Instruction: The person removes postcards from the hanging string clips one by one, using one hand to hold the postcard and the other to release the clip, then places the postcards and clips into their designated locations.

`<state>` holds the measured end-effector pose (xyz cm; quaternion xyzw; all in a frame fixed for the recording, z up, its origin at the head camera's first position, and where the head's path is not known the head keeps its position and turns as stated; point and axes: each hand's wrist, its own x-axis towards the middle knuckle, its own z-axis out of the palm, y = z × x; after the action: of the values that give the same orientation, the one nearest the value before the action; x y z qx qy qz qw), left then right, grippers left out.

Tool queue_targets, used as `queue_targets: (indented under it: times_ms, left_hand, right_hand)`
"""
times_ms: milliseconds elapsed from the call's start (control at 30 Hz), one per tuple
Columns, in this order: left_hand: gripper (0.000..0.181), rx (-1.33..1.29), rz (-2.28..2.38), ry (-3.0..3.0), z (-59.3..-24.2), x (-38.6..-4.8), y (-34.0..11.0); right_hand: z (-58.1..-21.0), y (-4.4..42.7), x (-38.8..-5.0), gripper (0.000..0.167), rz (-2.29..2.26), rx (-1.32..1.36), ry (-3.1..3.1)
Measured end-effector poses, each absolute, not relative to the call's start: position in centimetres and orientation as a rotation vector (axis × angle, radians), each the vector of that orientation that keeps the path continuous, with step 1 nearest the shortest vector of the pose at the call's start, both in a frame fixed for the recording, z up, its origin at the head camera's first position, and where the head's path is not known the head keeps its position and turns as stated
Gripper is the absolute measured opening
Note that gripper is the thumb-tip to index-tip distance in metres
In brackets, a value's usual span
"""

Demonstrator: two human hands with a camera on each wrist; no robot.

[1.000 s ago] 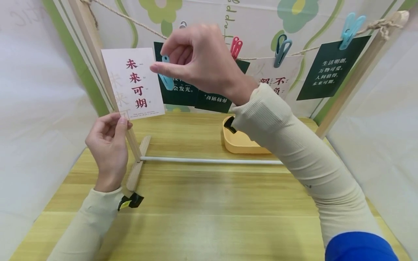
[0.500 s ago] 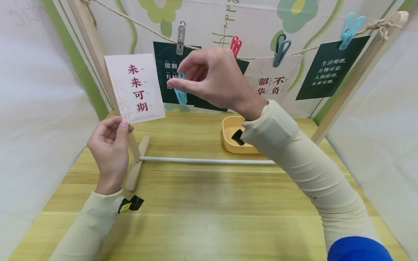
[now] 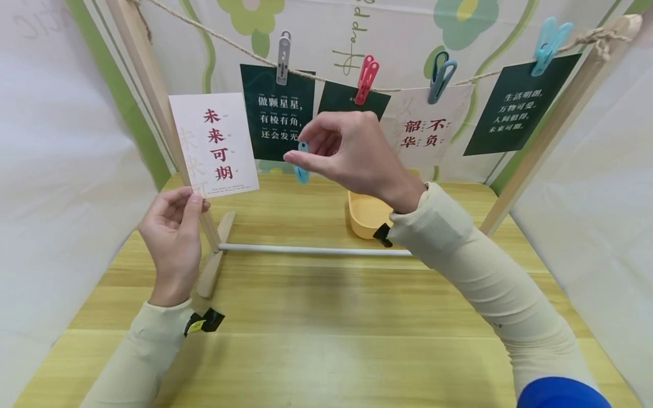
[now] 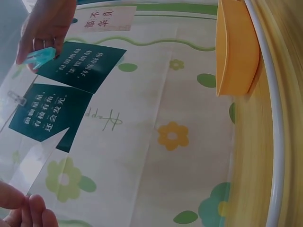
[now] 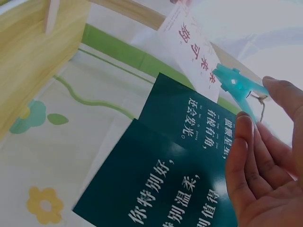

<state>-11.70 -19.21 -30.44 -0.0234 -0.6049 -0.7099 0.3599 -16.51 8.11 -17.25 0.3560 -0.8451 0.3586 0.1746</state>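
My left hand (image 3: 176,238) pinches the lower left corner of a white card (image 3: 219,147) with red characters and holds it up beside the left wooden post. Between thumb and fingertips my right hand (image 3: 357,153) grips a light blue clothespin (image 5: 236,85), below the rope (image 3: 204,29) and to the right of the white card. The clothespin and the white card are apart. Behind the right hand, a dark green card (image 3: 275,113) hangs from a grey clothespin (image 3: 283,59). A second green card (image 5: 161,184), partly hidden by that hand in the head view, hangs under a red clothespin (image 3: 367,79).
Farther right on the rope are a pale card (image 3: 423,133) under a dark blue-grey clothespin (image 3: 441,79) and a green card (image 3: 520,107) under a light blue one. A yellow tray (image 3: 359,221) and a white rod (image 3: 306,250) lie beyond the forearms, above the wooden tabletop (image 3: 306,340).
My right hand has moved down and to the right with the light blue clothespin, uncovering the grey clothespin and more of the green cards. My left hand and its white card have sunk slightly.
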Motion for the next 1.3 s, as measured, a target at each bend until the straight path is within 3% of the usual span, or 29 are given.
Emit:
queue_targets:
  times_ms: [633,1300]
  left_hand:
    - [0.011,0.043,-1.787,-1.692,-32.1,-10.7,-19.7]
    - [0.008,0.060,-1.830,-1.725,-33.4,-10.5,-19.4]
  right_hand:
    - [-22.2,9.1,-14.7,0.030,1.083,1.076,-2.361]
    - [-25.0,10.3,-14.4,0.025,1.082,1.014,-2.465]
